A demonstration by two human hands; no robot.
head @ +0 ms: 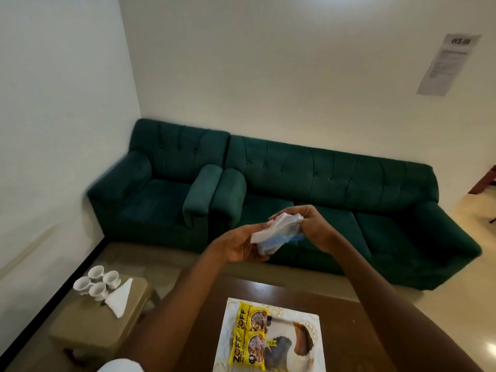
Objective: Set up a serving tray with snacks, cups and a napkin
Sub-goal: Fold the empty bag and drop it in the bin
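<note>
My left hand and my right hand are both raised above the table, gripping a clear and blue plastic packet between them. Below, a white patterned serving tray lies on the dark wooden table. Two yellow snack packets rest on the tray's left side, one behind the other. Several white cups stand upside down on a low beige stool at the left. A folded white napkin lies beside the cups.
A dark green armchair and a matching sofa stand against the wall behind the table. A printed paper notice hangs on the wall at the upper right. Light floor shows at the right.
</note>
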